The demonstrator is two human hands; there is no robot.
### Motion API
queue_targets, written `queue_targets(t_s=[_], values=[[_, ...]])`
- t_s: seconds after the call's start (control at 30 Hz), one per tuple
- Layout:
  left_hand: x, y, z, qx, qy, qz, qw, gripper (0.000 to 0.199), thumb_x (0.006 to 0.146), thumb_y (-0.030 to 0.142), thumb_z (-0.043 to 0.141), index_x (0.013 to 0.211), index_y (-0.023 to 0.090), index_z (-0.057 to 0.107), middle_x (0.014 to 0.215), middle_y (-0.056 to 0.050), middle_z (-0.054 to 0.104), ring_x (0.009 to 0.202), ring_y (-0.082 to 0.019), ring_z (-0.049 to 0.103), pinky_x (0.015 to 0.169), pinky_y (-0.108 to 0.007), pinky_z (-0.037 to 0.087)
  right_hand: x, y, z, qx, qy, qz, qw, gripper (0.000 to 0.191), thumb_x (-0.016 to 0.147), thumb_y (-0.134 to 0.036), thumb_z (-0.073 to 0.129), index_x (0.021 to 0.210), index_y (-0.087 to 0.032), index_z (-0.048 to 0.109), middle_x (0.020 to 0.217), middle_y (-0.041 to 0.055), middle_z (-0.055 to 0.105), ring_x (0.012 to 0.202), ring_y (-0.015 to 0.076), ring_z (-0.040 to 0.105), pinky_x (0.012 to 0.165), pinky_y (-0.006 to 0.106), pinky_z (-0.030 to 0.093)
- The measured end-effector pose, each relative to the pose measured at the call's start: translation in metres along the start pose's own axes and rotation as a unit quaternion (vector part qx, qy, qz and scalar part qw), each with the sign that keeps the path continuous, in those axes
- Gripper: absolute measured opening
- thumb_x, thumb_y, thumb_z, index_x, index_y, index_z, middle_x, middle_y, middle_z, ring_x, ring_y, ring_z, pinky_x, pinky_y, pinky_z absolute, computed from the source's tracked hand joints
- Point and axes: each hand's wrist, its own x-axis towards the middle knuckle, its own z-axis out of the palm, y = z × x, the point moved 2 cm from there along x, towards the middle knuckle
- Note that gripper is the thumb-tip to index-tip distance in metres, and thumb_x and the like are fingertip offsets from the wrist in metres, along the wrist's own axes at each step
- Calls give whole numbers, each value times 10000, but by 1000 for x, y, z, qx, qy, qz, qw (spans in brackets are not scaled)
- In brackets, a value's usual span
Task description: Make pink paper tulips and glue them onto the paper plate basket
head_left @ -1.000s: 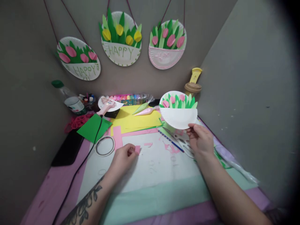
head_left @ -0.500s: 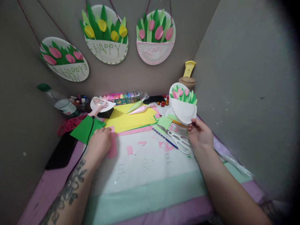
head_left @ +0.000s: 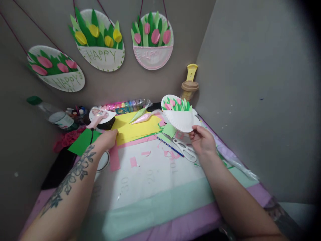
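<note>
My right hand (head_left: 203, 140) is pinching one flowered plate (head_left: 178, 119), right of centre. My left hand (head_left: 107, 140) is showing beside yellow paper (head_left: 139, 130); I cannot tell its grip. Three decorated plates (head_left: 101, 57) are hanging along the top.

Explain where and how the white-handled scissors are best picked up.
Probably by the white handle loops, from the near right: the scissors appear to lie flat, loops toward the right hand, blades pointing to the far left.
</note>
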Motion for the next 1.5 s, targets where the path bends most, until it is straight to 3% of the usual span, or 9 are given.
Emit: queue_targets(t_s=[0.17, 0.3, 0.4, 0.57, 0.7, 0.8, 1.0, 1.23, 1.5], values=[[-20, 14, -38, 31, -2, 21, 999, 171, 707, 90, 444, 692, 155, 602, 769, -87, 636, 612, -174, 537, 571, -263, 363, -1, 1, 0, -4, -7, 2, 1000, 80, 601, -196, 693, 642, -128, 687, 571, 11, 630, 476, 82, 527, 413, 177, 395], [-54, 18, -91, 20, 102, 10, 995, 206, 797, 211, 426, 872, 191, 616, 845, -54, 645, 701, -192, 557, 618, -265, 379, 0, 2, -2, -10, -7, -7, 1000, 63, 613, -189, 682, 646, -136, 690, 563, 6, 622, 475, 81, 524, 413, 177, 391], [-78, 21, -113, -117, 170, 64, 976, 221, 812, 282, 441, 889, 194, 628, 843, -15, 642, 721, -161, 563, 665, -242, 413, -1, 3, -2, -21, -12, -16, 1000, 66, 618, -189, 685, 656, -135, 692, 557, 4, 617, 474, 82, 525, 419, 179, 393], [-89, 45, -56, -299, -112, 114, 941, 317, 791, 380, 498, 1045, 215, 590, 772, -3, 625, 685, -158, 573, 598, -231, 428, -4, 5, -1, -30, -23, -29, 999, 75, 630, -194, 693, 662, -127, 689, 578, 12, 629, 484, 85, 534, 430, 182, 391], [-83, 64, 7, -233, -101, 65, 965, 262, 718, 215, 515, 962, 204, 610, 838, -20, 643, 758, -172, 583, 665, -253, 408, -2, 6, -2, -28, -26, -35, 999, 92, 633, -197, 692, 669, -114, 694, 549, 10, 611, 477, 86, 530, 430, 181, 383], [-79, 67, 30, -193, -73, 39, 978, 330, 716, 208, 515, 1039, 204, 585, 839, -27, 640, 756, -181, 578, 634, -256, 378, 0, 7, -3, -29, -21, -41, 999, 98, 619, -195, 694, 664, -108, 698, 548, 10, 611, 467, 85, 524, 423, 184, 375], [-74, 65, 33, -177, -83, 30, 980, 102, 737, 280, 513, 767, 192, 554, 699, -9, 591, 650, -167, 535, 562, -256, 321, -1, 9, -3, -38, -25, -41, 998, 96, 613, -208, 705, 658, -124, 707, 547, 4, 614, 470, 85, 521, 422, 185, 376], [-82, 66, 35, -272, -36, 74, 959, 137, 777, 305, 493, 718, 188, 532, 683, 6, 548, 643, -150, 487, 588, -257, 336, -2, 9, -1, -50, -33, -49, 997, 105, 618, -221, 702, 664, -127, 697, 541, 1, 599, 464, 83, 521, 420, 189, 376], [-102, 31, 23, -611, -17, 50, 790, 240, 703, 357, 699, 780, 167, 574, 675, 15, 547, 595, -101, 502, 560, -215, 394, -29, 31, 23, -142, -135, -3, 981, 149, 654, -290, 717, 706, -151, 727, 576, 17, 655, 520, 107, 566, 517, 223, 452]])
